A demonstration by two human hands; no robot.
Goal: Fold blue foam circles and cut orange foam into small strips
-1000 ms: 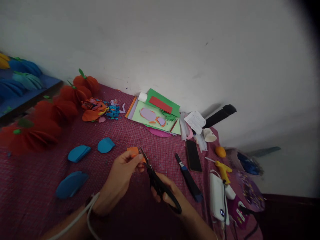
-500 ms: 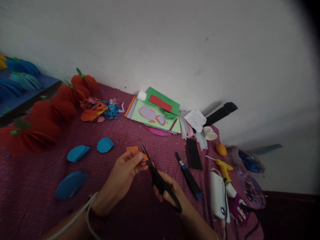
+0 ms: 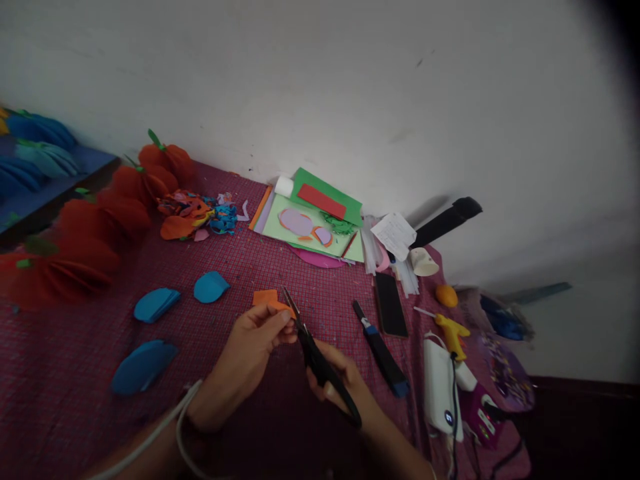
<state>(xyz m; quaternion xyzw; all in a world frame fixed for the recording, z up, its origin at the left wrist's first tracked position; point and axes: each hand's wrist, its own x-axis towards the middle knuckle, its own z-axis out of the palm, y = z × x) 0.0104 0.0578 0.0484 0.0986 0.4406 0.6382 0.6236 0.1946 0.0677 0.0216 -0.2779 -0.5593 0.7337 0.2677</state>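
Observation:
Between the thumb and fingers of my left hand point(image 3: 250, 353) is pinched a small orange foam or paper piece point(image 3: 285, 307). My right hand point(image 3: 347, 380) is closed round the handles of black-handled scissors point(image 3: 317, 363), whose blades point up beside the orange piece, close to the left fingertips. Just beyond the left hand a flat orange strip point(image 3: 265, 297) shows, partly covered by the fingers; I cannot tell if it joins the held piece. To the left lie blue petal-shaped stacks, one small point(image 3: 211, 287), one middling point(image 3: 157, 305) and one larger point(image 3: 144, 367).
Red pumpkin-like paper shapes point(image 3: 105, 223) line the left, beside colourful scraps point(image 3: 200, 215). Coloured sheets point(image 3: 305, 220) lie at the back. To the right are a phone point(image 3: 391, 305), a black-and-blue tool point(image 3: 383, 353), a yellow glue gun point(image 3: 453, 335) and a white power bank point(image 3: 441, 387).
The scissor handles have drawn closer together in my right hand. My left hand still pinches the orange piece. The whole view has shifted slightly.

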